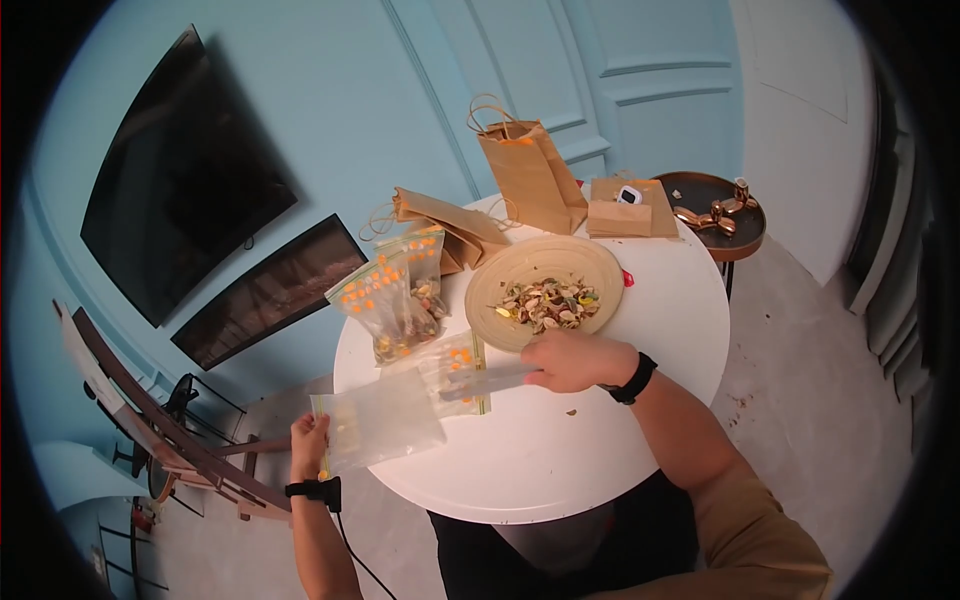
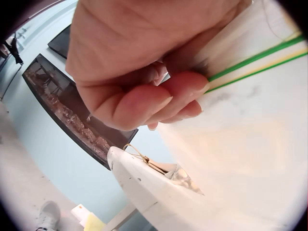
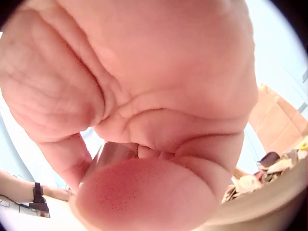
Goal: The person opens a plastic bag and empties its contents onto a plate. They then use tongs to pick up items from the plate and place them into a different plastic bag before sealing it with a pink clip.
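My left hand (image 1: 310,445) pinches an empty-looking clear zip bag (image 1: 390,420) at its zip edge, holding it over the near-left table edge. The green zip strips (image 2: 260,65) run out from between the fingers in the left wrist view. My right hand (image 1: 575,361) grips a long, flat, silvery utensil (image 1: 490,381), blurred, its far end pointing left to the bag's right side; I cannot tell its exact kind. In the right wrist view the curled fingers hide most of the silvery utensil (image 3: 113,155). Just beyond this hand is a round tan plate (image 1: 490,277) heaped with dried mixed pieces (image 1: 548,303).
Filled zip bags (image 1: 395,300) with orange dots stand at the left of the white round table (image 1: 570,470); another dotted bag (image 1: 463,352) lies flat. Behind are paper bags (image 1: 530,175) and a small white timer (image 1: 629,195). A dark side table (image 1: 690,195) stands at right.
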Demonstrator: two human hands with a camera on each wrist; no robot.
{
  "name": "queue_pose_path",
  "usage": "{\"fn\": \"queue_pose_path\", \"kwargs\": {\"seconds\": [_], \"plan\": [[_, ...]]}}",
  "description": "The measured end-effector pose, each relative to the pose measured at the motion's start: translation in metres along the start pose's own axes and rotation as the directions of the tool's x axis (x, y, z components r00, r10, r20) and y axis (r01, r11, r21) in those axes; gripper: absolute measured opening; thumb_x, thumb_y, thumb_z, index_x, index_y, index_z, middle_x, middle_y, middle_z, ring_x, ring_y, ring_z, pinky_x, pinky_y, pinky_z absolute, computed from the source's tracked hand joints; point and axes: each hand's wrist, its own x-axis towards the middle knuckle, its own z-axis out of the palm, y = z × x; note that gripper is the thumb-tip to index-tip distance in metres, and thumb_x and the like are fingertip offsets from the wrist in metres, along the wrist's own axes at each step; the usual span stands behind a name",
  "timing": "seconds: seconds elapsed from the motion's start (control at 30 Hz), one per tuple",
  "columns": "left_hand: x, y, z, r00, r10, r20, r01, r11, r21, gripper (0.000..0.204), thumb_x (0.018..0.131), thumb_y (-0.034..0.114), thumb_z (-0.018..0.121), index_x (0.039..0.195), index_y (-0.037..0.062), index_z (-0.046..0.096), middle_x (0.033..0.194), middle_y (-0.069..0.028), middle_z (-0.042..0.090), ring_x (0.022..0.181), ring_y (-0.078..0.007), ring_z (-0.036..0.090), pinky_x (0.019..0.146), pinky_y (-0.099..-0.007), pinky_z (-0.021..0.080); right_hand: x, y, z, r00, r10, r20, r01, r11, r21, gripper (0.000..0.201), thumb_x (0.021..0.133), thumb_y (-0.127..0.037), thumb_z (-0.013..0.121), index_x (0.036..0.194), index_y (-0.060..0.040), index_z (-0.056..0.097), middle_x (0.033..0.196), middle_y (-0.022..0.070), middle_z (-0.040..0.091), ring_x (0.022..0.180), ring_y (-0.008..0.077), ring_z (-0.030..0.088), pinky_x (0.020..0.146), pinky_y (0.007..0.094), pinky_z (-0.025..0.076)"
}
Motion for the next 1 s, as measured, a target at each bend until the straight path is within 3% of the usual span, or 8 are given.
{"fn": "queue_pose_path", "kwargs": {"seconds": [0.2, 0.37, 0.47, 0.57, 0.67, 0.83, 0.93, 1.0], "plan": [[-0.006, 0.03, 0.043, 0.996, 0.016, 0.092, -0.032, 0.984, 0.177, 0.023, 0.094, 0.016, 0.064, 0.101, -0.0058, 0.061, 0.068, -0.0043, 0.062, 0.052, -0.0106, 0.055, 0.049, -0.0275, 0.043, 0.006, 0.003, 0.006, 0.976, -0.082, -0.202, 0.09, 0.995, 0.034, 0.023, 0.09, -0.021, 0.067, 0.093, 0.0021, 0.064, 0.089, 0.0199, 0.064, 0.088, 0.0397, 0.063, 0.078, 0.047, 0.049], [-0.015, 0.062, 0.103, 0.985, 0.055, 0.163, -0.107, 0.938, 0.33, 0.04, 0.089, 0.019, 0.069, 0.115, -0.0093, 0.055, 0.072, -0.0157, 0.067, 0.06, -0.019, 0.066, 0.055, -0.0313, 0.051, 0.014, -0.008, 0.031, 0.993, -0.069, -0.094, 0.071, 0.997, 0.011, 0.025, 0.091, -0.023, 0.067, 0.094, 0.0017, 0.064, 0.091, 0.0189, 0.065, 0.09, 0.0392, 0.064, 0.079, 0.0474, 0.05], [-0.009, 0.073, 0.109, 0.963, 0.014, 0.269, -0.156, 0.842, 0.516, 0.045, 0.086, 0.024, 0.072, 0.113, -0.0086, 0.057, 0.075, -0.019, 0.069, 0.07, -0.0258, 0.07, 0.063, -0.0348, 0.054, 0.014, -0.013, 0.035, 0.999, -0.025, -0.027, 0.025, 0.999, -0.024, 0.027, 0.091, -0.025, 0.067, 0.094, 0.0017, 0.064, 0.092, 0.0185, 0.066, 0.092, 0.0388, 0.064, 0.081, 0.0469, 0.051], [0.009, 0.083, 0.102, 0.926, 0.006, 0.378, -0.308, 0.591, 0.745, 0.048, 0.083, 0.031, 0.076, 0.111, -0.006, 0.061, 0.083, -0.0193, 0.071, 0.08, -0.0311, 0.071, 0.071, -0.038, 0.055, 0.014, -0.01, 0.043, 0.997, -0.062, -0.041, 0.059, 0.995, -0.079, 0.029, 0.09, -0.026, 0.067, 0.095, 0.0017, 0.064, 0.094, 0.0181, 0.067, 0.095, 0.0381, 0.065, 0.083, 0.0463, 0.052], [0.035, 0.109, 0.098, 0.944, 0.061, 0.325, -0.302, 0.554, 0.775, 0.049, 0.081, 0.036, 0.078, 0.108, -0.0026, 0.064, 0.091, -0.0186, 0.072, 0.087, -0.0346, 0.069, 0.078, -0.0417, 0.054, 0.017, -0.011, 0.043, 0.998, -0.058, 0.016, 0.059, 0.991, -0.12, 0.033, 0.09, -0.029, 0.068, 0.1, 0.0019, 0.065, 0.099, 0.0205, 0.067, 0.099, 0.0389, 0.065, 0.088, 0.0465, 0.051], [0.101, 0.152, 0.123, 0.843, 0.524, 0.123, -0.488, 0.647, 0.586, 0.041, 0.081, 0.018, 0.077, 0.112, -0.0047, 0.062, 0.123, -0.027, 0.058, 0.115, -0.0417, 0.057, 0.094, -0.0444, 0.049, 0.017, -0.013, 0.042, 0.998, -0.036, 0.059, 0.043, 0.991, -0.124, 0.034, 0.086, -0.029, 0.072, 0.1, 0.0016, 0.066, 0.101, 0.0218, 0.067, 0.101, 0.0391, 0.065, 0.089, 0.0462, 0.051], [0.151, 0.153, 0.15, 0.681, 0.73, 0.049, -0.607, 0.526, 0.595, 0.042, 0.081, 0.014, 0.075, 0.116, -0.0054, 0.061, 0.135, -0.0291, 0.049, 0.123, -0.044, 0.052, 0.098, -0.0452, 0.047, 0.016, -0.01, 0.042, 0.997, -0.034, 0.064, 0.04, 0.995, -0.087, 0.035, 0.084, -0.029, 0.074, 0.101, 0.0011, 0.066, 0.101, 0.0202, 0.067, 0.101, 0.0383, 0.064, 0.088, 0.0456, 0.051], [0.167, 0.15, 0.161, 0.719, 0.695, 0.011, -0.552, 0.561, 0.617, 0.039, 0.082, 0.012, 0.073, 0.116, -0.005, 0.061, 0.123, -0.0274, 0.058, 0.116, -0.0425, 0.057, 0.094, -0.0457, 0.05, 0.015, -0.006, 0.044, 0.997, -0.056, 0.047, 0.058, 0.997, -0.041, 0.038, 0.083, -0.029, 0.075, 0.105, 0.0005, 0.066, 0.101, 0.0175, 0.067, 0.1, 0.037, 0.064, 0.088, 0.0447, 0.051]]}}
